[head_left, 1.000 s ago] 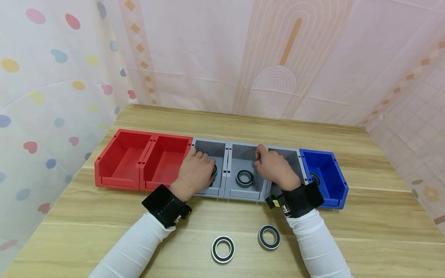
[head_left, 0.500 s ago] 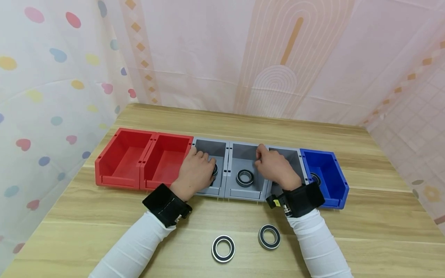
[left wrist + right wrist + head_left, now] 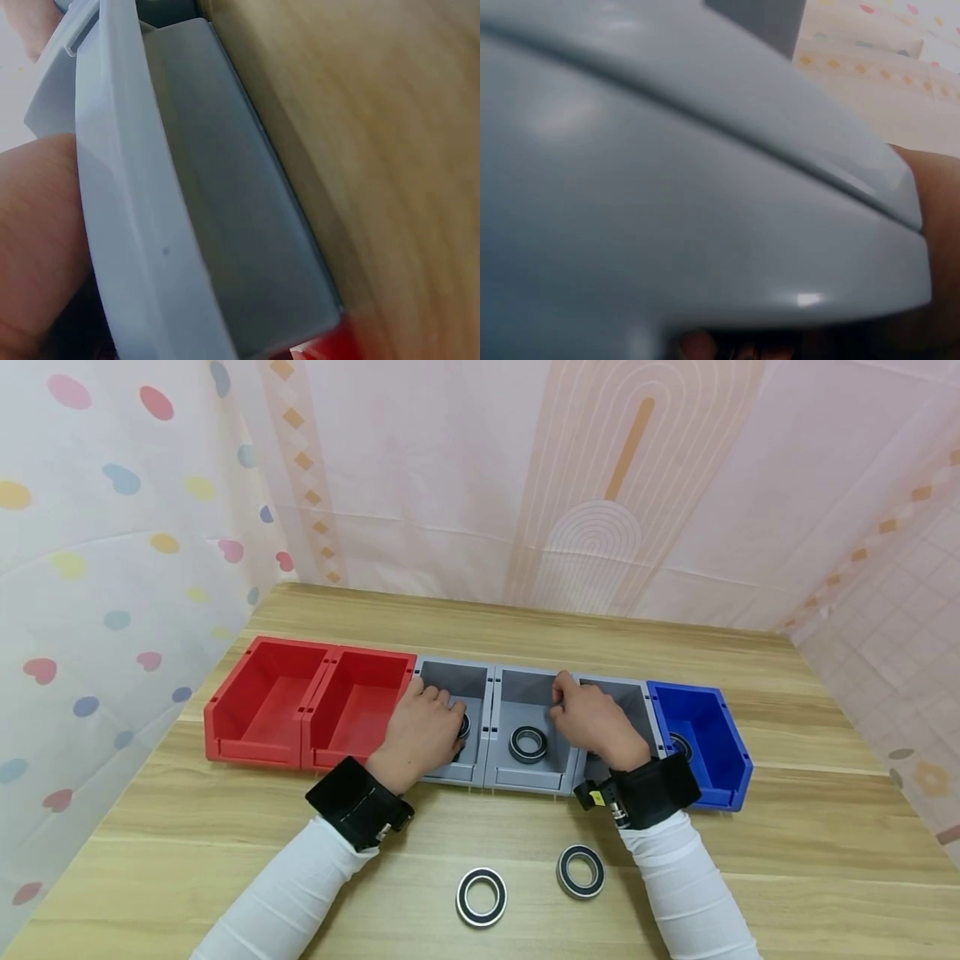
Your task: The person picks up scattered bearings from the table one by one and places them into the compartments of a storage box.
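In the head view my left hand (image 3: 423, 727) reaches into the left grey bin (image 3: 477, 760). Its thumb and fingers pinch a bearing (image 3: 465, 727), mostly hidden by the hand. Over the side wall between the middle and right grey bins, my right hand (image 3: 596, 722) is bent down with curled fingers. Low in the right wrist view, a fingertip (image 3: 697, 345) shows beside a dark, shiny edge, seemingly a bearing in its grip, largely hidden. Another black-sealed bearing (image 3: 527, 745) lies flat in the middle grey bin (image 3: 525, 778).
Two bearings, a left one (image 3: 482, 898) and a right one (image 3: 581, 872), lie on the wooden table (image 3: 420, 877) before the bins. Two red bins (image 3: 255, 752) adjoin at left. A blue bin (image 3: 723, 777) at right holds a partly hidden bearing (image 3: 680, 745).
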A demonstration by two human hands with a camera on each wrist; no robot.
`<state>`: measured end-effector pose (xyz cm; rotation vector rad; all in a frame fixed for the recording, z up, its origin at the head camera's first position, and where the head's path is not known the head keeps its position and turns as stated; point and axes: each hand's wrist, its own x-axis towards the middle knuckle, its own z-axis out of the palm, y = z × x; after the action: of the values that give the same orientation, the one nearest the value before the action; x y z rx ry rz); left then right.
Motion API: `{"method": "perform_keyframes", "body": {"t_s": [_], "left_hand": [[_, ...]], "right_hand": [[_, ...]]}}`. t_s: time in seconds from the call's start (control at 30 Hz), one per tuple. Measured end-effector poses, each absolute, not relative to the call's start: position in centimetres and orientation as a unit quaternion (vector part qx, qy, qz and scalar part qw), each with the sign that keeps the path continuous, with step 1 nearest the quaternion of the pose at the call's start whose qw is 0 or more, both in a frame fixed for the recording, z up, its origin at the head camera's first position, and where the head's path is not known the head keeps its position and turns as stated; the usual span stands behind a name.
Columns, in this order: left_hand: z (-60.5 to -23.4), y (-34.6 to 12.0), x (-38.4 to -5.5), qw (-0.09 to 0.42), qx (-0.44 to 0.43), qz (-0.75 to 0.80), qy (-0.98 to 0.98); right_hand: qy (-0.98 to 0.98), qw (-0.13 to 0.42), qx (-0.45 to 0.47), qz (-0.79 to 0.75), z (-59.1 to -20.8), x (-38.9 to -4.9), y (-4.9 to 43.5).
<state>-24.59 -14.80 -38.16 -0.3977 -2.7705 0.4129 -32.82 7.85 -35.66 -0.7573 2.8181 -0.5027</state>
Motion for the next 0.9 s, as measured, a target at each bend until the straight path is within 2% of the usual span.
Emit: {"method": "perform_keyframes", "body": {"t_s": [0.3, 0.5, 0.7, 0.9], "left_hand": [[-36.5, -13.6, -24.0, 0.169, -0.137, 0.033, -0.976], [-34.0, -12.1, -22.4, 0.174, -0.16, 0.024, -0.971], [-32.3, -10.2, -19.7, 0.122, -0.191, 0.03, -0.973], [-31.7, -8.6, -16.7, 0.03, -0.211, 0.048, -0.976]], "right_hand": [[0.948, 0.088, -0.255, -0.167, -35.5, -32.7, 7.8], [0.948, 0.085, -0.258, -0.164, -35.4, -32.7, 7.9], [0.95, 0.081, -0.256, -0.163, -35.5, -32.7, 7.8], [0.949, 0.083, -0.256, -0.165, -35.5, -32.8, 7.8]]}}
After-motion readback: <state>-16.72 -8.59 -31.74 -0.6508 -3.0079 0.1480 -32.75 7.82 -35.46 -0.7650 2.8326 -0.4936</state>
